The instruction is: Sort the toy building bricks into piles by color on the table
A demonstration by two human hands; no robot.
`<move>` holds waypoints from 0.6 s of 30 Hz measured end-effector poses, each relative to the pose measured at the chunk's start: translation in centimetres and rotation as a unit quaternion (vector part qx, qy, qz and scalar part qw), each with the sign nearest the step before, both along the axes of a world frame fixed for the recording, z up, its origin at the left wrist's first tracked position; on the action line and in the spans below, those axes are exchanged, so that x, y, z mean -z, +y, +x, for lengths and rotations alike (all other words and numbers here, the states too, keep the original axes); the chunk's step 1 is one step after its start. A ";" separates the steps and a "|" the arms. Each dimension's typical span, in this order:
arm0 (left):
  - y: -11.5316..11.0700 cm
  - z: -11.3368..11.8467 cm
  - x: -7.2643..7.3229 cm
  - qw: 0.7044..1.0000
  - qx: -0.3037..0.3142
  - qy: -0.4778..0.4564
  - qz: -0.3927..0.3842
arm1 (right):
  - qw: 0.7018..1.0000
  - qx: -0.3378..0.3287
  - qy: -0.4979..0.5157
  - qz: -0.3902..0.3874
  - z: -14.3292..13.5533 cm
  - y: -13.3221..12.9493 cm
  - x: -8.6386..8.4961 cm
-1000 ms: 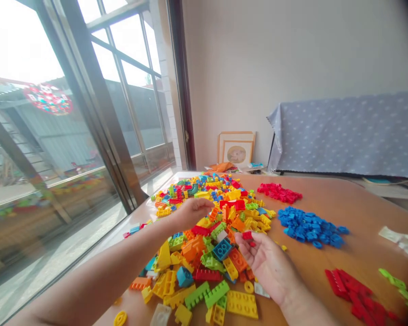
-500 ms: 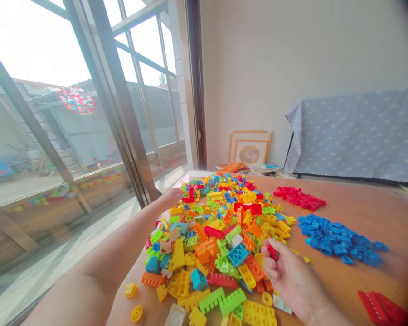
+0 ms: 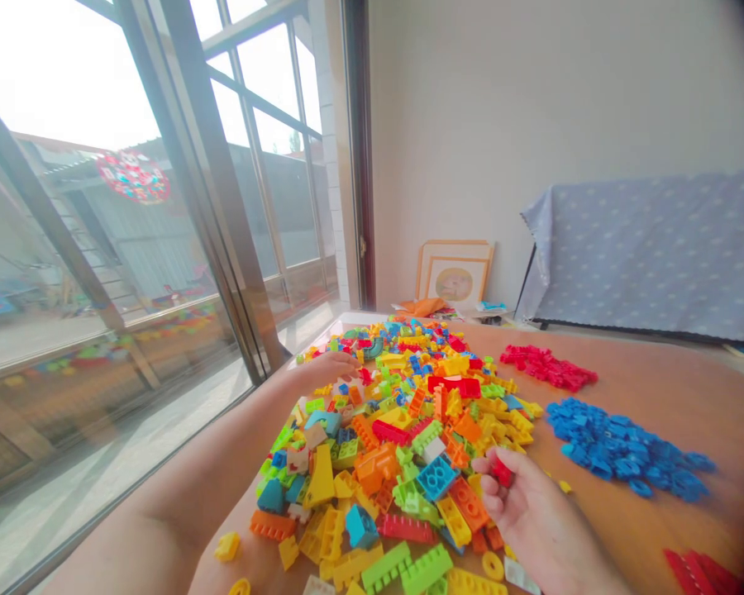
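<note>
A large mixed pile of plastic toy bricks (image 3: 372, 467) in yellow, orange, green, blue, red and white spreads across the table. At the pile's near right side, my right hand (image 3: 536, 508) has its fingers curled round a small red brick (image 3: 502, 473). My left hand (image 3: 335, 364) reaches over the far left part of the pile, palm down. A red brick (image 3: 364, 377) shows at its fingertips and seems pinched there, though the fingers are small and partly hidden. Green and blue bricks lie under and around that hand.
On the right of the brown table (image 3: 645, 364) lie a red brick pile (image 3: 549, 366), a blue brick pile (image 3: 626, 446) and larger red pieces (image 3: 703, 573). A glass window (image 3: 161, 248) borders the left. Picture frames (image 3: 455, 277) and a cloth-covered object (image 3: 651, 252) stand behind.
My left hand has shifted right and slightly nearer over the pile, a red brick now at its fingertips. My right hand keeps the red brick and has moved only a little. The view has shifted slightly.
</note>
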State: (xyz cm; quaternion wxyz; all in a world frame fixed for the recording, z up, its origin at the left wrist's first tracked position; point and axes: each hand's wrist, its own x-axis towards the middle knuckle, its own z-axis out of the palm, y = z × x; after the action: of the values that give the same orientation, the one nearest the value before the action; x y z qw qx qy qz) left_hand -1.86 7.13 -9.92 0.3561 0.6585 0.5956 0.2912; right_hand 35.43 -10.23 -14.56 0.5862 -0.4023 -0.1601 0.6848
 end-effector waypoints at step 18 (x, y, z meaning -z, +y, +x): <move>2.4 -2.6 0.6 0.986 -0.120 0.085 0.082 | 0.999 -0.033 -0.018 0.026 -0.1 0.0 -0.2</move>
State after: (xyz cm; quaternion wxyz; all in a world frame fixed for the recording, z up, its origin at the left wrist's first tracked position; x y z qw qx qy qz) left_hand -4.48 9.57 -10.54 0.2112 0.6316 0.6725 0.3228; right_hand 35.34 -10.24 -14.38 0.5708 -0.3938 -0.2011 0.6918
